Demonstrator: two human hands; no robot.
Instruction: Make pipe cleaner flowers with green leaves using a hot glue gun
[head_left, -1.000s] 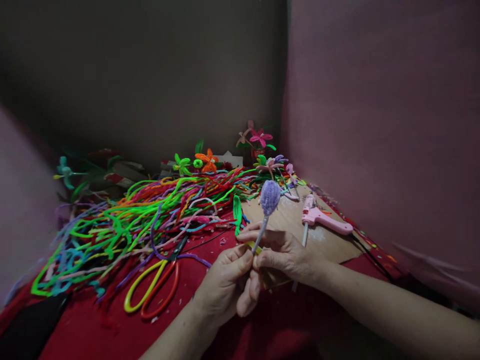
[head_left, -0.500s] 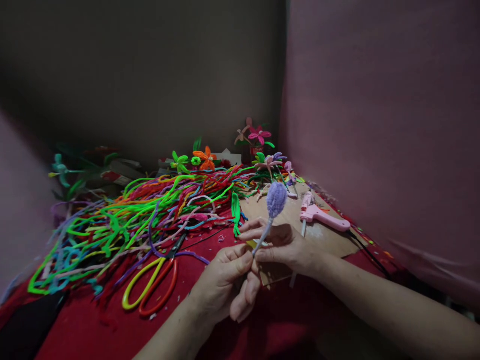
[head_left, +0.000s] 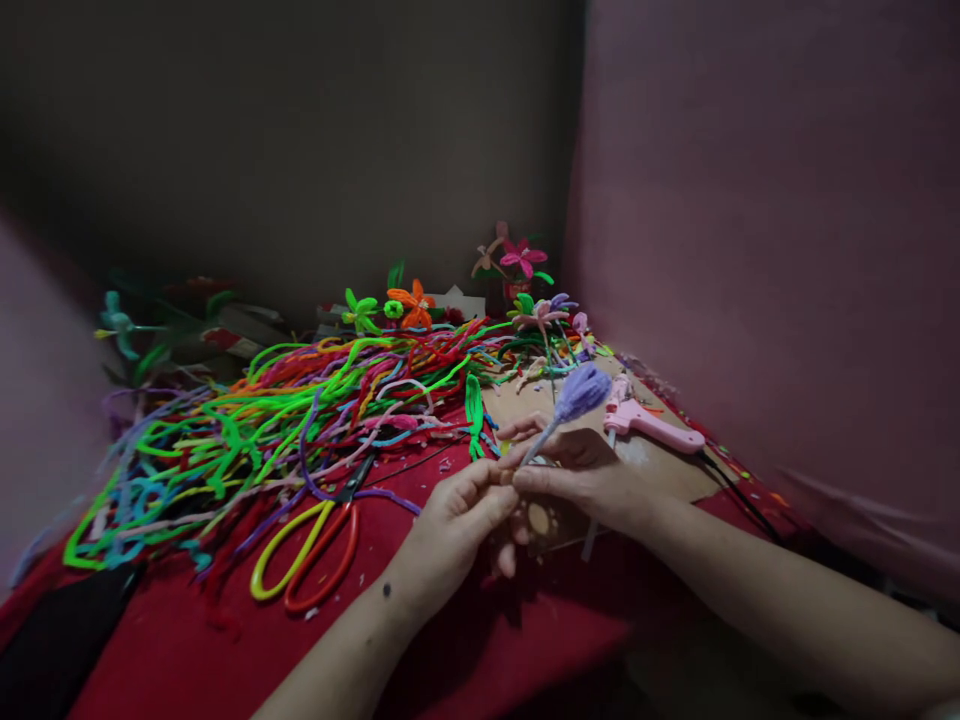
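A purple pipe-cleaner flower bud (head_left: pixel 582 392) on a pale stem tilts up and to the right above my hands. My left hand (head_left: pixel 466 510) pinches the stem's lower end between thumb and fingers. My right hand (head_left: pixel 581 475) closes on the same stem from the other side, thumb against it. Something yellow shows faintly behind the right fingers; I cannot make out what it is. Left of my hands lie scissors (head_left: pixel 304 560) with one yellow and one red handle loop. A green pipe-cleaner piece (head_left: pixel 474 412) lies just beyond my fingertips.
A big heap of coloured pipe cleaners (head_left: pixel 300 420) covers the left of the red cloth (head_left: pixel 442 660). To the right, a pink glue gun (head_left: pixel 652 425) with a black cord rests on a cardboard sheet (head_left: pixel 675 478). Finished flowers (head_left: pixel 412 302) stand along the back.
The purple bud has tipped from nearly upright over to the right. My left hand has moved slightly up, its fingers closer round the stem's lower end.
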